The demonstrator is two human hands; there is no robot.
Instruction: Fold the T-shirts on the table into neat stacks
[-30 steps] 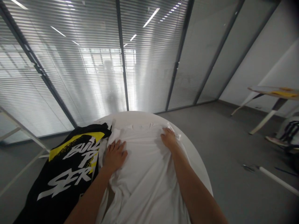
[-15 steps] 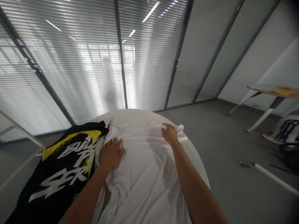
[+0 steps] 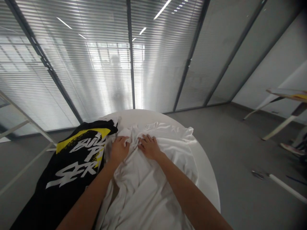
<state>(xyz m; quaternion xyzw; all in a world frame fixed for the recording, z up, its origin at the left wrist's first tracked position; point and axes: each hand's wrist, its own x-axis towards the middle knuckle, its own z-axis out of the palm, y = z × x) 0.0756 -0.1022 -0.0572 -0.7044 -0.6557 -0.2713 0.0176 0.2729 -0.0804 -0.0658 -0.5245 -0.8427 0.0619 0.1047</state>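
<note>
A white garment (image 3: 153, 188) lies rumpled over a round white table (image 3: 206, 172). My left hand (image 3: 119, 149) rests on its left part, fingers curled into the cloth near the collar end. Close beside it, my right hand (image 3: 149, 146) lies on the cloth with its fingers stretched out and spread. The two hands nearly touch at the garment's upper middle. A black T-shirt (image 3: 69, 166) with a yellow patch and white lettering lies to the left, partly hanging over the table's edge.
Glass walls with shut blinds (image 3: 100, 64) stand behind the table. Grey carpet floor (image 3: 240, 153) spreads to the right, with a white tube (image 3: 286, 188) lying on it. Another table (image 3: 287, 95) stands at far right; white frame legs (image 3: 21, 124) rise at left.
My right hand has left the garment's right corner and moved left to the middle, beside my left hand. My left hand has curled its fingers into the cloth. The fabric is more bunched.
</note>
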